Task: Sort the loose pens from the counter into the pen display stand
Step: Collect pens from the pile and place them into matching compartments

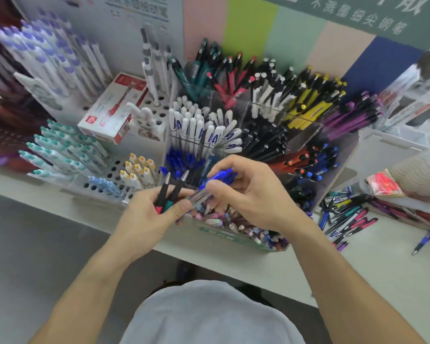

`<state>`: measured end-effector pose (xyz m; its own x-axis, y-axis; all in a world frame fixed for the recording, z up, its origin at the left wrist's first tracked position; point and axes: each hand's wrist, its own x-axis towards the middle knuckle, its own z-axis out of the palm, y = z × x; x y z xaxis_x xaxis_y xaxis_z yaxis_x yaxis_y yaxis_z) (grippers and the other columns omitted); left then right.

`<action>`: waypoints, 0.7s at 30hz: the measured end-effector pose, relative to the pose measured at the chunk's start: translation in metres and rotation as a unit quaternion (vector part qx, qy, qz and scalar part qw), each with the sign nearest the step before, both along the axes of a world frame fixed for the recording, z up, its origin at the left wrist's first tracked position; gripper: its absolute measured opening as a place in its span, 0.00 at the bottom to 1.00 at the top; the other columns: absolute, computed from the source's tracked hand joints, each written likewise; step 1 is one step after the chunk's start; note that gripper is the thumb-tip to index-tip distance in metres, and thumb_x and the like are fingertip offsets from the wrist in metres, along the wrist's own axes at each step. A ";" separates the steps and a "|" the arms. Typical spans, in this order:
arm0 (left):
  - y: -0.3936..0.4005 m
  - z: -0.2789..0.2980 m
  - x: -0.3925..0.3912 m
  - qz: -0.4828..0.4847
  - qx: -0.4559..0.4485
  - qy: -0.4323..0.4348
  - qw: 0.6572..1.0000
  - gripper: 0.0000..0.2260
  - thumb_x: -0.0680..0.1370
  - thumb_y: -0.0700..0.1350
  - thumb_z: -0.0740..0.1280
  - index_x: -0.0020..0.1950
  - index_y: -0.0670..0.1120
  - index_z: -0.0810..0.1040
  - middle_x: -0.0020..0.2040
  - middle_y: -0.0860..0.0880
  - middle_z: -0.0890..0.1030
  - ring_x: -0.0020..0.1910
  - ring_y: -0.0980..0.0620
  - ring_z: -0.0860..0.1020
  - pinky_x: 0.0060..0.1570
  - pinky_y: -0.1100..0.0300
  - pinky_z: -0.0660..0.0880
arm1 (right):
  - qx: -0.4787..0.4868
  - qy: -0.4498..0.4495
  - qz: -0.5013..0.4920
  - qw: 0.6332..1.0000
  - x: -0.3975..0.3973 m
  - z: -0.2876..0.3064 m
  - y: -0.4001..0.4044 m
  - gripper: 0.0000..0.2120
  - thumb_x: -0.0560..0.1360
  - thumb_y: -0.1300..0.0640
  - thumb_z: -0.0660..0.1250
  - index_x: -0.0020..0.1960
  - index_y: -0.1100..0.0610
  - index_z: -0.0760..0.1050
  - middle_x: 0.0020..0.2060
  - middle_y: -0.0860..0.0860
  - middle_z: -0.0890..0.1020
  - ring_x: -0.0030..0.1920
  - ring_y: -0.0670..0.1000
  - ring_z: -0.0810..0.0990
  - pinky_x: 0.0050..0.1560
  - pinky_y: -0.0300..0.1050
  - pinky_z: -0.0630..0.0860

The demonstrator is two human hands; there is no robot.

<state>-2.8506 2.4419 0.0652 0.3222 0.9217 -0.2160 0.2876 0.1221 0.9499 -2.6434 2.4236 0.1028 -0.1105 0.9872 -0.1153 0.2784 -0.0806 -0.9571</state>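
In front of the clear acrylic pen display stand point(305, 135), with its many compartments, our left hand point(159, 214) grips a small bundle of pens with black rubber grips point(170, 192), tips pointing up toward the stand. Our right hand point(248, 192) pinches a blue plastic pen point(219, 178) at the middle of its barrel, just beside the bundle. More loose pens of mixed colours point(343, 217) lie in a heap on the pale surface point(382, 269) to the right of the stand, and one blue pen point(423, 240) lies apart from them.

We judge that these pens are light and stiff, with smooth barrels that can slip; the rubber grip zone is the safest place to hold. The compartments look already quite full, so each pen probably needs to go in almost upright, between its neighbours. A low tray of small pastel items point(233, 227) sits directly before the stand, under our hands, so the room to move is mostly above it.
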 end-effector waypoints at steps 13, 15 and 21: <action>-0.004 -0.004 -0.021 0.062 -0.272 -0.334 0.900 0.14 0.82 0.32 0.57 0.65 0.39 0.73 0.42 0.42 0.80 0.37 0.46 0.79 0.36 0.57 0.80 | 0.260 -0.327 -0.120 0.901 -0.013 -0.012 0.013 0.07 0.78 0.63 0.71 0.55 0.61 0.81 0.45 0.51 0.84 0.42 0.44 0.79 0.47 0.31 0.75; -0.007 -0.003 -0.021 0.032 -0.261 -0.317 0.911 0.13 0.83 0.36 0.58 0.66 0.41 0.73 0.44 0.41 0.81 0.37 0.45 0.80 0.38 0.52 0.81 | 0.218 -0.371 -0.079 0.899 -0.023 -0.019 0.024 0.07 0.78 0.61 0.72 0.55 0.61 0.81 0.45 0.52 0.85 0.42 0.48 0.80 0.48 0.35 0.76; -0.009 -0.009 -0.021 0.002 -0.296 -0.344 0.891 0.15 0.81 0.43 0.60 0.67 0.42 0.73 0.40 0.44 0.76 0.30 0.50 0.72 0.27 0.61 0.68 | 0.138 -0.395 -0.016 0.908 -0.047 -0.033 0.052 0.09 0.79 0.57 0.71 0.56 0.60 0.82 0.47 0.54 0.86 0.47 0.54 0.82 0.54 0.50 0.77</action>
<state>-2.8712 2.4330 0.0563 0.5630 0.7138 -0.4166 -0.3403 0.6595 0.6702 -2.6904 2.4760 0.0701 -0.0718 0.9917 0.1068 0.8888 0.1122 -0.4444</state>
